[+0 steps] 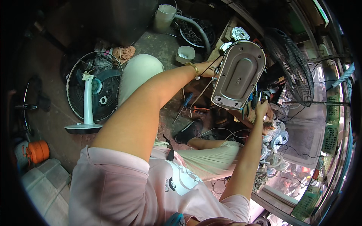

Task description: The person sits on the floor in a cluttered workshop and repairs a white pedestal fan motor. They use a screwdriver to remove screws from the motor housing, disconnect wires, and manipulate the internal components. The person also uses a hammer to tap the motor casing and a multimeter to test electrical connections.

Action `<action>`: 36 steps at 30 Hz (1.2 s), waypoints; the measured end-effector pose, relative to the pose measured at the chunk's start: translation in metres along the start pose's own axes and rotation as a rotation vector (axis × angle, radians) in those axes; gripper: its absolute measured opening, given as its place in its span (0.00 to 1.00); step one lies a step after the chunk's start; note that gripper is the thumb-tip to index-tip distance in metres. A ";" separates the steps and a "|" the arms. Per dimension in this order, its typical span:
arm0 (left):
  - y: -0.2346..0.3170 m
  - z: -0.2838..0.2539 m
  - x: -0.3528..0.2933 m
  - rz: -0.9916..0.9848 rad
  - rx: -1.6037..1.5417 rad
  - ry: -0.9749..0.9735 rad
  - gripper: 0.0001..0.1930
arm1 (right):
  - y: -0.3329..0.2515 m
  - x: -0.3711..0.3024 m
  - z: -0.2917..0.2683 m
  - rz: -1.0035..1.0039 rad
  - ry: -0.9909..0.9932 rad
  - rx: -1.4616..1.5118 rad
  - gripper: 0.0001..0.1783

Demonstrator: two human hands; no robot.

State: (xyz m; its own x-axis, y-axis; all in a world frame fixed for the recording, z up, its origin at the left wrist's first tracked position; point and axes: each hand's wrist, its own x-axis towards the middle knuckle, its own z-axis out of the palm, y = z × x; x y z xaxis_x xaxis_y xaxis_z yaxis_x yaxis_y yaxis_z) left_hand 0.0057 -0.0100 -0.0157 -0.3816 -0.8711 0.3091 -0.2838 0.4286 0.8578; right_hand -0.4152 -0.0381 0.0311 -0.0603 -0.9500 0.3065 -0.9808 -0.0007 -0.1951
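A fan base (pixel 238 78) with a brownish metal bottom plate hangs tilted in front of me, its plate facing up. Screws run round its edge, and two keyhole slots sit at the near end. My left hand (pixel 212 68), wearing a gold-coloured bracelet, grips the far left side of the base; its fingertips are partly hidden by a dark cord and the base. To the right of the base, my right hand (pixel 261 107) is closed beside the cluttered bench. Something small and shiny shows at its fingertips, but I cannot make out what it is.
A white standing fan (pixel 87 101) is at left, and a dark fan grille (pixel 292 66) leans at upper right. A blue-handled screwdriver (pixel 187 100) and orange-handled pliers (pixel 201 110) lie below the base. Grey containers (pixel 185 54), loose cords and white fan parts (pixel 278 141) surround me.
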 end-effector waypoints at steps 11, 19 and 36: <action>0.023 -0.012 -0.015 -0.047 -0.080 -0.046 0.42 | 0.005 -0.016 0.041 0.078 -0.118 -0.114 0.27; 0.002 -0.003 -0.011 0.034 0.043 0.072 0.43 | 0.028 -0.004 0.035 -0.009 -0.026 -0.056 0.23; 0.040 0.006 -0.003 0.087 0.003 0.111 0.48 | -0.041 -0.033 -0.027 -0.310 -0.173 0.084 0.26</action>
State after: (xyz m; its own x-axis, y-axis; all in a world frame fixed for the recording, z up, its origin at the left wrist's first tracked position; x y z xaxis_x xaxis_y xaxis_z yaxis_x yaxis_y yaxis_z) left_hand -0.0095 0.0110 0.0153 -0.3049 -0.8519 0.4257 -0.2570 0.5040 0.8246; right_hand -0.3775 0.0012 0.0539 0.2772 -0.9392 0.2026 -0.9283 -0.3162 -0.1958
